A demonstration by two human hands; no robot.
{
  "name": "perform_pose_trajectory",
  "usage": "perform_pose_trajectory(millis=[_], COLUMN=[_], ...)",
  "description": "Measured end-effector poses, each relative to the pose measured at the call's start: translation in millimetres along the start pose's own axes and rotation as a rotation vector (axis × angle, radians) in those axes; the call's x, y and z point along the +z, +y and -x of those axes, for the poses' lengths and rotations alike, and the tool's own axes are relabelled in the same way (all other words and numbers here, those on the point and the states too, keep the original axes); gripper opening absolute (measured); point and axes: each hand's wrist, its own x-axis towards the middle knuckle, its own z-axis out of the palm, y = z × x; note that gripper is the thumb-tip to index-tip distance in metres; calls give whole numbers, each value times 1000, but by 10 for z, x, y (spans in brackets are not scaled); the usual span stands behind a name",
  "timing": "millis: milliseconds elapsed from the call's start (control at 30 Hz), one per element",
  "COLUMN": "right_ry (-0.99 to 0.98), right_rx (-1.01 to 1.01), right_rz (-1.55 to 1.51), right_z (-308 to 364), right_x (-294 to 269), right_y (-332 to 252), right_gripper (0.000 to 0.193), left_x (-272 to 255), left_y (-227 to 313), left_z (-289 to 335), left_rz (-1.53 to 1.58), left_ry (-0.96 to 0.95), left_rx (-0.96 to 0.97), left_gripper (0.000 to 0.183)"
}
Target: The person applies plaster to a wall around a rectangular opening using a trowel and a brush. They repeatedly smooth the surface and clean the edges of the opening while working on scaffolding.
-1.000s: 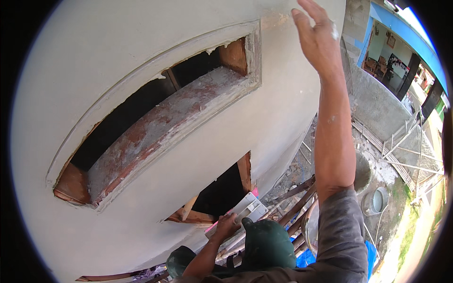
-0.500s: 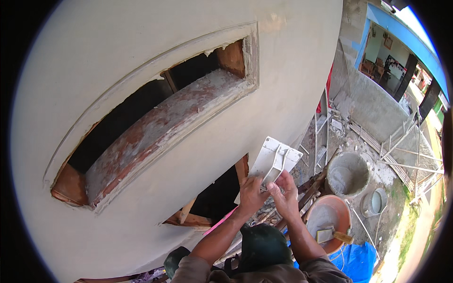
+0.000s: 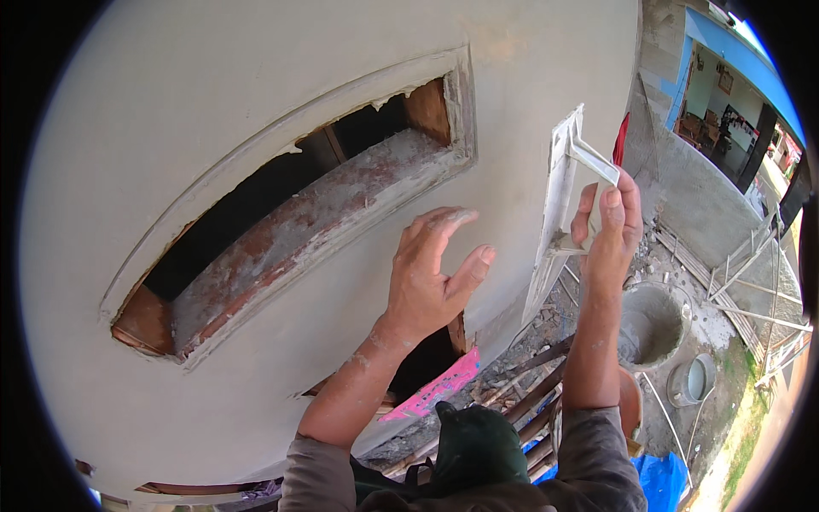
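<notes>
My right hand (image 3: 616, 224) is closed around the handle of a white plastering float (image 3: 556, 200). The float is raised on edge, its flat plate turned toward the wall and spotted with grey mortar. Whether the plate touches the wall I cannot tell. In front of the plastered wall (image 3: 358, 205), my left hand (image 3: 426, 277) is lifted with thumb and fingers apart and nothing in it. Beyond it is a long window opening with a rough, mortar-smeared sill (image 3: 290, 235).
Below right stand a mortar-crusted tub (image 3: 681, 328), a small pail (image 3: 693, 380) and a partly hidden orange basin (image 3: 630, 401). A pink sheet (image 3: 439, 388) lies near a lower opening, beside several poles (image 3: 537, 384). A blue tarp (image 3: 661, 482) spreads at the bottom right.
Both hands were together at the float low in front of me. My left hand has let go and moved up and left; my right has carried the float up and right, turning it on edge.
</notes>
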Motion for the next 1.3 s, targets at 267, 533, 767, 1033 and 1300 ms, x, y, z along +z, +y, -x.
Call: perform_pose_trajectory(millis=[267, 533, 767, 1033, 1300], right_ry=[-157, -166, -179, -170, -237], right_rx=[-75, -17, 12, -7, -63], right_rz=[42, 7, -17, 72, 189], right_z=[-514, -678, -685, -747, -762], right_x=[550, 612, 646, 693, 628], right_y=[63, 250, 177, 189, 122], right_gripper=[57, 60, 60, 64, 65], left_x=[178, 445, 489, 462, 523], left_y=[78, 21, -28, -37, -8], left_z=[-808, -910, -922, -963, -932], left_rz=[-63, -229, -199, -167, -121], left_ry=[-41, 26, 60, 66, 98], left_rx=[27, 34, 43, 21, -8], left_gripper=[106, 117, 114, 112, 110])
